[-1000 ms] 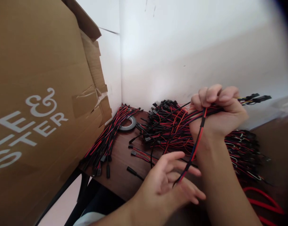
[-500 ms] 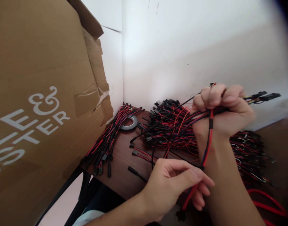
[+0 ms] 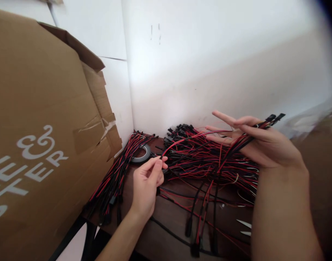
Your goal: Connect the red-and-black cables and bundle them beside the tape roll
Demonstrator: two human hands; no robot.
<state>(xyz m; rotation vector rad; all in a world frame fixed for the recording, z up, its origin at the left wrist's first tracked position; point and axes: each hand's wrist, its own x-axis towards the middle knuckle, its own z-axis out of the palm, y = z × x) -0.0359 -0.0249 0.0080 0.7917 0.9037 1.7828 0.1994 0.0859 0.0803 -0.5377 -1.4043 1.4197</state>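
My right hand (image 3: 260, 143) is raised over the table with its fingers stretched out, and a bunch of red and black cables (image 3: 244, 139) lies across the palm, black connectors (image 3: 274, 117) sticking out past the thumb side. The bunch's tails hang down to the table. My left hand (image 3: 148, 181) pinches the end of a single red cable (image 3: 179, 142) that arcs over to my right hand. Below both hands lies a big heap of red and black cables (image 3: 209, 159) on the dark brown table (image 3: 166, 214).
A large brown cardboard box (image 3: 43, 145) with white lettering fills the left side. A sorted bundle of cables (image 3: 114, 174) lies along it, beside a roll of black tape (image 3: 142, 154). White walls close the corner behind. Loose cables with connectors (image 3: 193, 224) trail at the table's front.
My right hand has opened from a fist to flat fingers, the bunch resting on it. My left hand moved left and up, pulling one red cable out sideways. The view shifted right.
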